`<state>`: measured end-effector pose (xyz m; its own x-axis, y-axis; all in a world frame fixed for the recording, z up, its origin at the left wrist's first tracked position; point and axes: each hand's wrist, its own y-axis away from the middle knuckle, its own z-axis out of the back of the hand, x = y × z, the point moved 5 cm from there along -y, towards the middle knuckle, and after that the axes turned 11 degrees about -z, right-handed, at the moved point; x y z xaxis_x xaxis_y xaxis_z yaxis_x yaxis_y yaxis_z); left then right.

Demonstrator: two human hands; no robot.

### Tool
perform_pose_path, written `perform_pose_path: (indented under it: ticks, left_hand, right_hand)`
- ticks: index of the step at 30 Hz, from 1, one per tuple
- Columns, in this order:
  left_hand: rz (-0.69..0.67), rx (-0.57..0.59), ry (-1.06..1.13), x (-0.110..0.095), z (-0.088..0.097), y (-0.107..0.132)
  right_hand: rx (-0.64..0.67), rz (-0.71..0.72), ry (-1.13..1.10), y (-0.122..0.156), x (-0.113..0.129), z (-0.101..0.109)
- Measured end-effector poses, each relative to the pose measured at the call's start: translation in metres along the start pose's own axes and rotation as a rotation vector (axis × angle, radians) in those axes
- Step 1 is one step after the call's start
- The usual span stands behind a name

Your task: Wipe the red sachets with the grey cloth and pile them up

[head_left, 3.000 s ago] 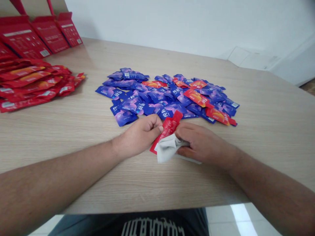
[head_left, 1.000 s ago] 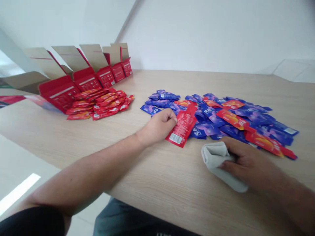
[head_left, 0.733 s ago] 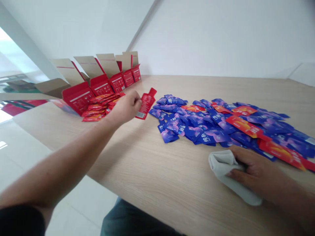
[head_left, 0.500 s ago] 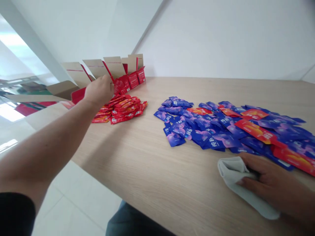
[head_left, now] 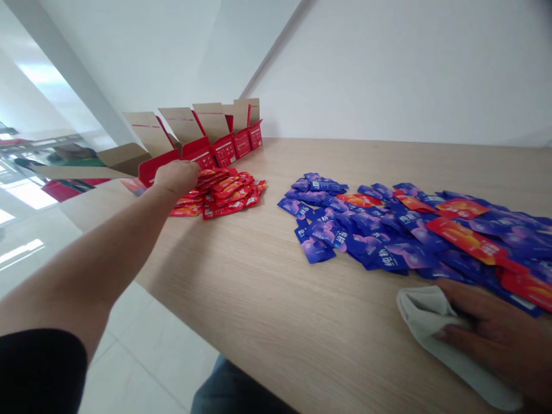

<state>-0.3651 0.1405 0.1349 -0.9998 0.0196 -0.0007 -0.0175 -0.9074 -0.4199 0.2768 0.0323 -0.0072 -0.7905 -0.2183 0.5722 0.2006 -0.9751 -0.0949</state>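
Left hand (head_left: 176, 177) curled at red sachets (head_left: 228, 192), hold unclear; right hand (head_left: 491, 328) clamping grey cloth (head_left: 425, 310); white characters on blue sachets (head_left: 366, 241) unreadable.

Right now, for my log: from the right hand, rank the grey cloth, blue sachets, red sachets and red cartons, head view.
1. Grey cloth, under right hand
2. Blue foil sachets, beyond it
3. Red foil sachets, far left
4. Red cardboard cartons, behind those

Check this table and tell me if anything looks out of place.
Several red sachets lie mixed into the heap of blue sachets. They stand out because the other red sachets sit in their own separate pile, in front of the open red cartons.
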Motion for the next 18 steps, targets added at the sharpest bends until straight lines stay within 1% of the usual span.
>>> perform_pose_path:
  ticks: [2, 3, 4, 5, 7, 8, 10, 12, 16, 18]
  left_hand:
    - [-0.006, -0.035, -0.007, -0.006, 0.015, 0.005]
    - [-0.01, -0.053, -0.013, -0.012, 0.022, 0.006]
    - [-0.017, -0.07, -0.017, -0.018, 0.028, 0.006]
    - [-0.029, -0.083, -0.019, -0.027, 0.034, 0.006]
    - [-0.068, -0.094, -0.012, -0.049, 0.039, 0.003]
    - [-0.096, -0.093, -0.002, -0.062, 0.038, 0.001]
    - [-0.165, -0.08, 0.03, -0.095, 0.032, -0.002]
    - [-0.245, -0.056, 0.074, -0.134, 0.02, -0.002]
    - [-0.434, 0.052, 0.168, -0.222, -0.015, -0.001]
    - [-0.5, 0.1, 0.177, -0.264, -0.032, -0.004]
  right_hand:
    - [0.102, 0.01, 0.026, 0.0, 0.013, -0.002]
    - [0.126, -0.012, 0.034, 0.001, 0.018, -0.002]
    - [0.115, -0.005, 0.037, 0.001, 0.025, 0.0]
    - [0.147, 0.001, 0.058, 0.002, 0.032, 0.0]
    - [0.138, -0.006, 0.091, 0.002, 0.043, 0.001]
    - [0.134, 0.005, 0.097, 0.002, 0.047, 0.001]
    - [0.139, 0.04, 0.1, 0.001, 0.054, 0.001]
    - [0.134, 0.077, 0.108, -0.002, 0.059, 0.002]
    - [0.165, 0.116, 0.094, -0.004, 0.064, 0.0]
    - [0.167, 0.145, 0.079, -0.005, 0.066, -0.001]
